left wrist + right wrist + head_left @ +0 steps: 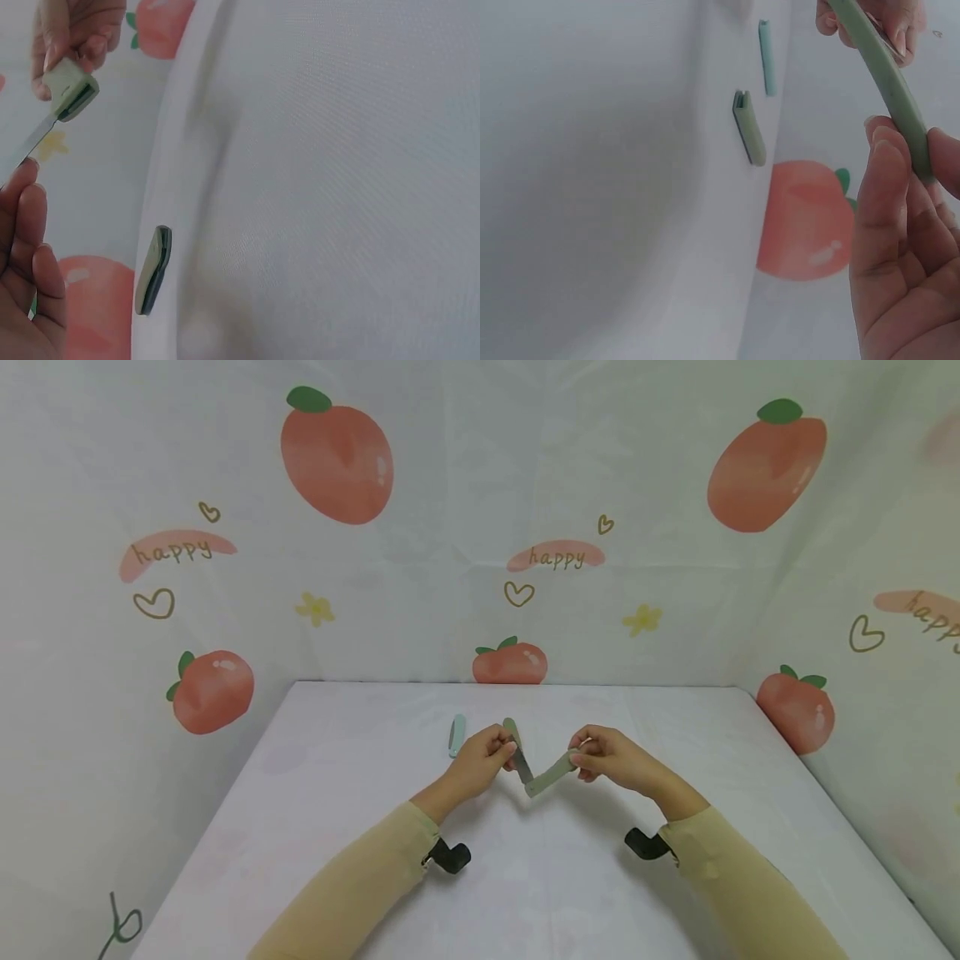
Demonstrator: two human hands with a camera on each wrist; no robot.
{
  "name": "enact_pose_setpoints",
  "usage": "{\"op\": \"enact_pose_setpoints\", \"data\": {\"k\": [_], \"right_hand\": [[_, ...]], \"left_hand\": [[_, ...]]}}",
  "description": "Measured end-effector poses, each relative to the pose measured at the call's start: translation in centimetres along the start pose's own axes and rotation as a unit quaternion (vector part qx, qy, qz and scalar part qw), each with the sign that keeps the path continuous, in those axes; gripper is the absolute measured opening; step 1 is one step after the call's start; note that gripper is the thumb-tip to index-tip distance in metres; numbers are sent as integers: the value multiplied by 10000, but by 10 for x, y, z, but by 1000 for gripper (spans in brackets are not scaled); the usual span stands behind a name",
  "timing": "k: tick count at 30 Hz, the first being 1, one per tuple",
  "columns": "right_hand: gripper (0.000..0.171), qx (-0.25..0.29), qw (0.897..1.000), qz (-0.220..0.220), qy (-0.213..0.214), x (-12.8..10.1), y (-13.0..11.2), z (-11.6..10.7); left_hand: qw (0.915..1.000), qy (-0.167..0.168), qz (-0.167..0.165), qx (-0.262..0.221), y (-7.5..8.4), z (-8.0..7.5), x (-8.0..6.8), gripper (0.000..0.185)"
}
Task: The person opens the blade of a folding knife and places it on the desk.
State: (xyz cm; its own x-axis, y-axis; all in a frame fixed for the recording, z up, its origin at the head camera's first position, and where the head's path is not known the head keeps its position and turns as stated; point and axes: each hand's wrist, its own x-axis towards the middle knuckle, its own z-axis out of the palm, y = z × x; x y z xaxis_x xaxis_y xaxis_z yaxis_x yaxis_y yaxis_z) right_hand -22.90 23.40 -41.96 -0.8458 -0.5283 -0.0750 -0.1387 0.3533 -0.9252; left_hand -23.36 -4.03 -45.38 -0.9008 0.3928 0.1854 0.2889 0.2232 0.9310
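A folding knife [543, 781] is held half open in a V above the white table [525, 893]. My right hand [600, 756] grips its sage-green handle [889, 86] between curled fingers and thumb. My left hand [487, 758] pinches the thin grey blade [30, 146], which runs from the handle's slotted end [69, 88] down to the left fingers [26, 225]. Both hands hover a little above the table's middle.
A pale teal strip [456, 735] lies on the table left of my left hand, also in the right wrist view [765, 56]. A sage-green slotted piece [748, 127] [154, 270] lies near the table's far edge. Fruit-print cloth walls [337, 468] enclose the table on three sides.
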Motion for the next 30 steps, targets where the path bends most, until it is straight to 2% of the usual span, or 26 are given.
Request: {"op": "enact_pose_setpoints", "data": {"k": [5, 8, 14, 21, 26, 30], "right_hand": [[22, 92, 9999, 52, 45, -2, 2, -2], [22, 110, 9999, 61, 29, -2, 4, -2], [23, 2, 9998, 196, 34, -1, 3, -2], [21, -187, 9997, 89, -165, 3, -1, -2], [18, -316, 9988, 81, -368, 4, -3, -1], [17, -435, 9977, 84, -506, 4, -6, -4]], "left_hand": [[9985, 320, 159, -426, -7, -5, 0, 11], [9983, 292, 69, -493, -7, -8, -1, 11], [9979, -147, -414, -484, -5, -15, -1, 8], [9929, -721, -900, -293, -5, -22, 1, 12], [9880, -1119, -991, -377, -2, -24, -1, 11], [9857, -1352, -979, -235, 2, -27, 0, 11]]}}
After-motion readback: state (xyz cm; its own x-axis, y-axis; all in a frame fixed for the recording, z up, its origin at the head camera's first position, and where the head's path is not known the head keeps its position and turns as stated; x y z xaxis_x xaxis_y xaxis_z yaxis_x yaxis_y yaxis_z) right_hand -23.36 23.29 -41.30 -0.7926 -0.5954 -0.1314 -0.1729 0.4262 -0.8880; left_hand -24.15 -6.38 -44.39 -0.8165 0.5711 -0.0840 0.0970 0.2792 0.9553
